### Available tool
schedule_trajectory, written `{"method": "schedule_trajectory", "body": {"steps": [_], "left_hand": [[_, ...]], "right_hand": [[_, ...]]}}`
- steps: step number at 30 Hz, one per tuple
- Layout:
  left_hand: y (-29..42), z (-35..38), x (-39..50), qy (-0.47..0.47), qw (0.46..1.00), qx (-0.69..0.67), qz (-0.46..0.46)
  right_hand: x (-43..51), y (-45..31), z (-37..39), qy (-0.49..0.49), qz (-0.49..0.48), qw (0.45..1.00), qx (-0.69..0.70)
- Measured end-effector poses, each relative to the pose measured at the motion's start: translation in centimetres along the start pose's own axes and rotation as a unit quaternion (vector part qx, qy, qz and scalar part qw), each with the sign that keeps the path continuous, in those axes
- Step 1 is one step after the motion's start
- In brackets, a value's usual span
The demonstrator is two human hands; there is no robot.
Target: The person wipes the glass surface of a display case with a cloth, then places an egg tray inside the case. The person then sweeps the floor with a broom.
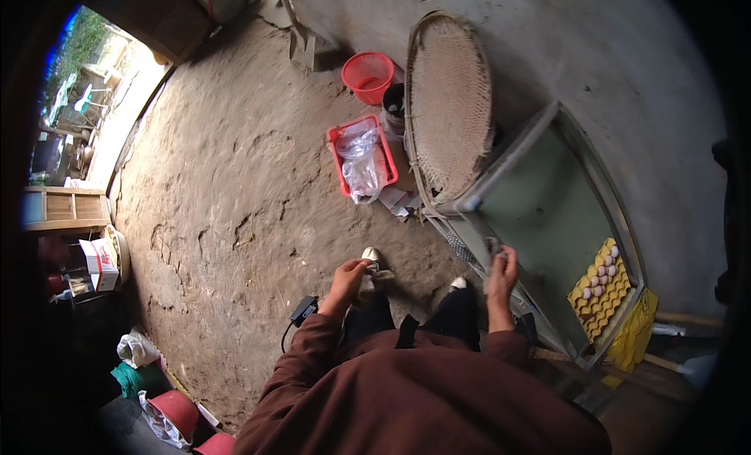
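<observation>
My left hand [346, 282] is held out over the earth floor, its thumb and fingertips brought together. A small greyish patch shows at the fingertips, in front of my shoe [370, 254], too blurred to tell whether it is held. With my right hand [502, 272] I grip a small dark grey object [493, 244] whose kind is unclear. That hand is by the near edge of a metal-framed glass cabinet [531, 203]. On the cabinet's right end lies a yellow egg tray [598, 305], with several pale eggs [602, 272] in some of its cups.
A woven bamboo tray [450, 103] leans against the wall beside the cabinet. Left of it are a red bucket [368, 74], a dark container [394, 100] and a red basket [389, 165] with clear plastic bags [362, 162]. A shovel [301, 44] leans farther back. A doorway [126, 74] opens at upper left.
</observation>
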State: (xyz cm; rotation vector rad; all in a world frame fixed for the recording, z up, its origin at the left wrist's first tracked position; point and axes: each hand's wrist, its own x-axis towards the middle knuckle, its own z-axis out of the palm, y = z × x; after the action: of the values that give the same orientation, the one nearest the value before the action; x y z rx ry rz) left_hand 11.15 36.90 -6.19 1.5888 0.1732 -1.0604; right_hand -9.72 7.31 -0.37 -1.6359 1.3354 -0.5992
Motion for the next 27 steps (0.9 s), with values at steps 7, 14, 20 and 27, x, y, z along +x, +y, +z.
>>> {"method": "schedule_trajectory", "body": {"steps": [7,14,20,27], "left_hand": [[-4.0,-9.1,1.4,0.138,0.98,-0.136,-0.05],[-10.2,-10.5,8.2,0.204,0.964,-0.153,-0.079],[-15.4,-12.4,20.3,0.239,0.967,-0.066,-0.059],[-15.5,-12.4,39.9,0.277,0.934,0.186,-0.127]], "right_hand": [[-6.4,-9.7,24.8,-0.465,0.254,0.818,0.225],[3.3,2.6,48.0,-0.3,0.083,0.936,-0.167],[15.8,11.1,52.8,-0.243,-0.058,0.89,-0.38],[25.5,16.2,56.8,-0.233,-0.058,0.814,-0.529]]}}
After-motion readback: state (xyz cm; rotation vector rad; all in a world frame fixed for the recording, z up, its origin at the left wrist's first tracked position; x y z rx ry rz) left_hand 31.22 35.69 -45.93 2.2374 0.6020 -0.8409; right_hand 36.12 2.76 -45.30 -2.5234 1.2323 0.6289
